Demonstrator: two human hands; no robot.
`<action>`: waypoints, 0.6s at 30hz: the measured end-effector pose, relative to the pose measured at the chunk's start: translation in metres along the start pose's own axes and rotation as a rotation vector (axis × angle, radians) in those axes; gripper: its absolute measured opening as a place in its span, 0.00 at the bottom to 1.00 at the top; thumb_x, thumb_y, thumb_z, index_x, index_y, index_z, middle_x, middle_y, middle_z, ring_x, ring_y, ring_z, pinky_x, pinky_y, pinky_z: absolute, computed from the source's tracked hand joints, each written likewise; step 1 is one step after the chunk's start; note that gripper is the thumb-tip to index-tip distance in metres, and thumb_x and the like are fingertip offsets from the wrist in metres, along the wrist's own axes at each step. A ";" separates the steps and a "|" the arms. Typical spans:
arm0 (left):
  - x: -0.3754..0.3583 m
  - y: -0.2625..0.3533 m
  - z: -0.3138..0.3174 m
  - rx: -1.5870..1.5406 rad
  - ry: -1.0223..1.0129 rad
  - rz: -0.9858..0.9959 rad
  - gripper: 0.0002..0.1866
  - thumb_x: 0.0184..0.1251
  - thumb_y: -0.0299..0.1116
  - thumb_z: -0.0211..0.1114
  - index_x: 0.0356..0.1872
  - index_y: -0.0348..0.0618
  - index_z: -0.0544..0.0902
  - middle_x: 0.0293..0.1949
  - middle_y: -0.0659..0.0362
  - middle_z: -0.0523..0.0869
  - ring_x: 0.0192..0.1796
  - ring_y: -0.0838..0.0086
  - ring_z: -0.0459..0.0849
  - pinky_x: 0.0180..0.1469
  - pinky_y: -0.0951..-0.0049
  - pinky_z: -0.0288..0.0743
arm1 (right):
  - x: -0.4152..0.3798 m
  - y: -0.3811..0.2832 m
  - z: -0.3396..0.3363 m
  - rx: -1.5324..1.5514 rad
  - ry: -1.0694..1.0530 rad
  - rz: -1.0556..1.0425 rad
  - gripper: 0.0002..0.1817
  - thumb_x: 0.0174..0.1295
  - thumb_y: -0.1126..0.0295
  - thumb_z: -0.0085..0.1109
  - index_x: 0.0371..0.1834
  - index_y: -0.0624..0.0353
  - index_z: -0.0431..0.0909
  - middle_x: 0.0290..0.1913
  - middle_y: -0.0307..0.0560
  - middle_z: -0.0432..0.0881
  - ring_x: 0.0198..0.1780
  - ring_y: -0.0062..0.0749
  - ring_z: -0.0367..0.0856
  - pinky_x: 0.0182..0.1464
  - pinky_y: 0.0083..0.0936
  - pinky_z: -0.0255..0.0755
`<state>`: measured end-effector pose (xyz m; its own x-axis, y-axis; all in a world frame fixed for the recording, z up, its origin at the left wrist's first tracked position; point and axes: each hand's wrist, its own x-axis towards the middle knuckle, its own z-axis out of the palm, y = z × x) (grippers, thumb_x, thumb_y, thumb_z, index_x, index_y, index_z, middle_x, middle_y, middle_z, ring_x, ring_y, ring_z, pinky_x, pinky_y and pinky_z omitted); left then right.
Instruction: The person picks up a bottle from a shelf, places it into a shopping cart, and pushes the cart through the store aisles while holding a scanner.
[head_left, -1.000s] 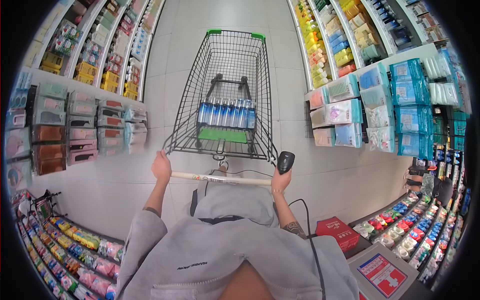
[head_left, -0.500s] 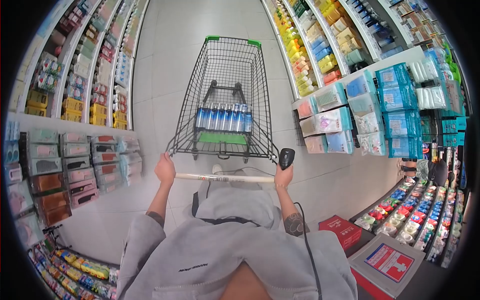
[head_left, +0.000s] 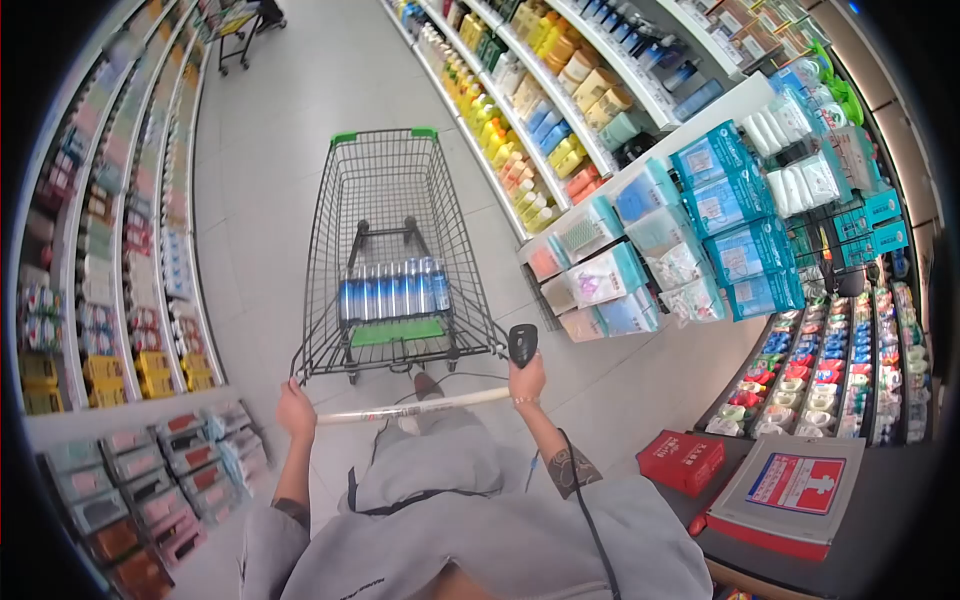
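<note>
Head view: left hand [head_left: 296,410] clamped on white cart handle bar [head_left: 410,405]; right hand [head_left: 527,380] grips bar plus black handheld scanner [head_left: 522,344]. Black wire shopping cart [head_left: 385,260], bottled-water pack [head_left: 392,290] inside, has swung left since the prior frames, now facing down the aisle.

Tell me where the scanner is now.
In the head view, the scanner is in the right hand, at the right end of the cart handle.

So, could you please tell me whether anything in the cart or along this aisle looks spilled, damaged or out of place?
Nothing stands out. The water bottles stand upright in a row in the cart, the floor shows no spill, and both hands grip the handle.
</note>
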<state>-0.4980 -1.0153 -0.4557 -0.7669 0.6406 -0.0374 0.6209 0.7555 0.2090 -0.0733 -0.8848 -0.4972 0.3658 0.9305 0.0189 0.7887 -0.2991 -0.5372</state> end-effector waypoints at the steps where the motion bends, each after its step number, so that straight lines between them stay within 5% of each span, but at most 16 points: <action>1: 0.006 0.006 -0.001 -0.003 -0.001 -0.001 0.21 0.73 0.47 0.42 0.38 0.42 0.77 0.27 0.44 0.83 0.31 0.48 0.81 0.33 0.52 0.72 | 0.006 -0.003 0.003 0.005 0.015 0.008 0.28 0.48 0.62 0.67 0.49 0.67 0.71 0.39 0.58 0.79 0.41 0.54 0.79 0.42 0.42 0.73; 8: 0.064 0.040 0.019 -0.072 0.003 0.046 0.20 0.73 0.45 0.43 0.37 0.39 0.76 0.27 0.44 0.82 0.32 0.47 0.81 0.34 0.51 0.71 | 0.066 -0.043 0.015 0.046 0.085 -0.019 0.21 0.46 0.64 0.68 0.41 0.64 0.74 0.34 0.57 0.79 0.39 0.54 0.79 0.40 0.41 0.73; 18: 0.137 0.114 0.017 -0.069 -0.073 0.013 0.19 0.73 0.44 0.42 0.40 0.40 0.76 0.27 0.48 0.83 0.32 0.50 0.82 0.35 0.53 0.71 | 0.155 -0.085 0.045 0.034 0.094 -0.034 0.21 0.47 0.64 0.67 0.42 0.64 0.75 0.35 0.56 0.79 0.38 0.54 0.80 0.40 0.41 0.74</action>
<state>-0.5296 -0.8392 -0.4535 -0.7436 0.6604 -0.1050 0.6160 0.7376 0.2765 -0.1059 -0.7055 -0.4864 0.3849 0.9156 0.1162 0.7851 -0.2585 -0.5629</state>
